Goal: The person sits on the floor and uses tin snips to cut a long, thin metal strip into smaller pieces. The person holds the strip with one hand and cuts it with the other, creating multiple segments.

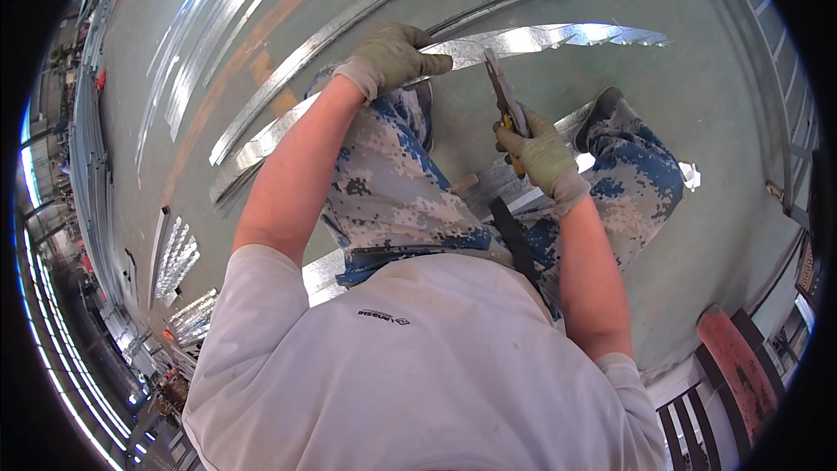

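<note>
My left hand, in a greenish work glove, grips a long shiny sheet-metal strip that runs across in front of my legs. Its thumb lies along the strip, pointing right. To the right of that hand, the strip shows a row of angled notches or bends. My right hand, gloved too, is closed around the yellow handles of a pair of tin snips. The blades point up and away from me, and their tips overlap the strip's near edge. Whether they bite into the metal I cannot tell.
Other long metal strips lie on the green floor ahead and left. Cut metal pieces sit at far left. A metal frame stands at right, and a red-topped seat at lower right. My knees flank the work.
</note>
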The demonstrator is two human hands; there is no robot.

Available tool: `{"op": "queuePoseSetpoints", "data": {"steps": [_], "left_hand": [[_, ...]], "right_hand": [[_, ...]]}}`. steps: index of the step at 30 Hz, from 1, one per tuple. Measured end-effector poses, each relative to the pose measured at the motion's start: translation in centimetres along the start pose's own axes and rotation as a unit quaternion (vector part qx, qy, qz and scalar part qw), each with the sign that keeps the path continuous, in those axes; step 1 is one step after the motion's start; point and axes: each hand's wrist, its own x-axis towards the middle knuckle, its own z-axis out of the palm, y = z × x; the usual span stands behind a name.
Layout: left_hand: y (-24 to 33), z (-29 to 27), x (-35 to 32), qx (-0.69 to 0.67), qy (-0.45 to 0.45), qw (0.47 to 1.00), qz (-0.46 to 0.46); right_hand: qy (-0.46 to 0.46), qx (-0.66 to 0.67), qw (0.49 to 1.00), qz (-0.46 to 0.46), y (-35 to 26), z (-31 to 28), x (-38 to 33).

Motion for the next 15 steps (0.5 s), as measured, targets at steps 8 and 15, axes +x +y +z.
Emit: {"op": "queuePoseSetpoints", "data": {"steps": [8, 15], "left_hand": [[0.1, 0.4, -0.1, 0.038, 0.006, 0.999, 0.015], [0.4, 0.7, -0.1, 0.059, 0.013, 0.998, 0.012]], "right_hand": [[0.03, -0.032, 0.999, 0.0, 0.4, 0.3, -1.3], [0.004, 0.016, 1.0, 0.017, 2.2, 0.6, -1.5]]}}
